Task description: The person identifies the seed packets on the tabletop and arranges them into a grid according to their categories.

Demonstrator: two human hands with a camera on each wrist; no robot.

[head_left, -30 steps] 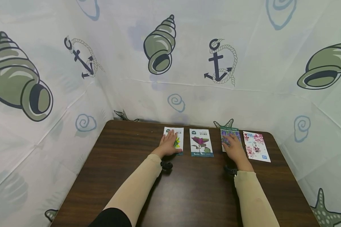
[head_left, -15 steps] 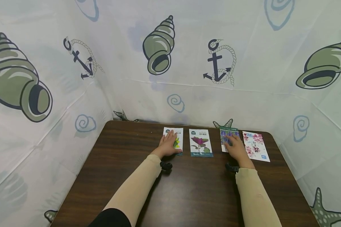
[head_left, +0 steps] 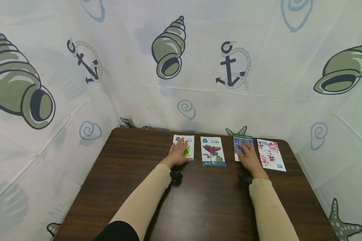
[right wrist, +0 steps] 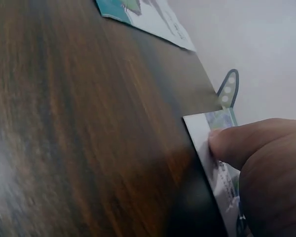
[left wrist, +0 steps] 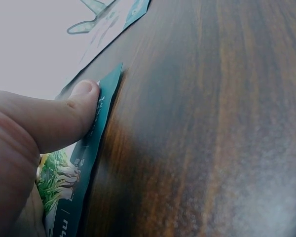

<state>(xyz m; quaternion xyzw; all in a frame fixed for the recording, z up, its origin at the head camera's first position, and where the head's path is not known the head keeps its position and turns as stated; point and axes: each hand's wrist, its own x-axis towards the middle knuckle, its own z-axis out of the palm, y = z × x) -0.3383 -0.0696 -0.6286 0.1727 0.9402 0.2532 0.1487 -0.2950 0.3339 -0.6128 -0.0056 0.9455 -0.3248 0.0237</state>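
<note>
Four flat printed seed packets would be too exact, so I see several in a row at the table's far side. My left hand (head_left: 178, 154) rests, fingers spread, on the leftmost white packet (head_left: 191, 143), which has a yellow-green plant picture. In the left wrist view the thumb (left wrist: 64, 116) presses near its teal edge (left wrist: 94, 148). My right hand (head_left: 249, 158) lies on a packet with purple flowers (head_left: 239, 139), covering its lower right part. The right wrist view has that thumb (right wrist: 232, 145) touching the packet's white border (right wrist: 203, 136). A packet with a magenta flower (head_left: 212, 150) lies between the hands.
A white packet with pink blossoms (head_left: 272, 155) lies tilted at the right of the row. The dark wooden table (head_left: 205, 207) meets a white cloth (head_left: 205, 110) printed with shells and anchors behind and at both sides.
My right hand has shifted very slightly to the right on the purple-flower packet. The left hand and the packets stay where they were.
</note>
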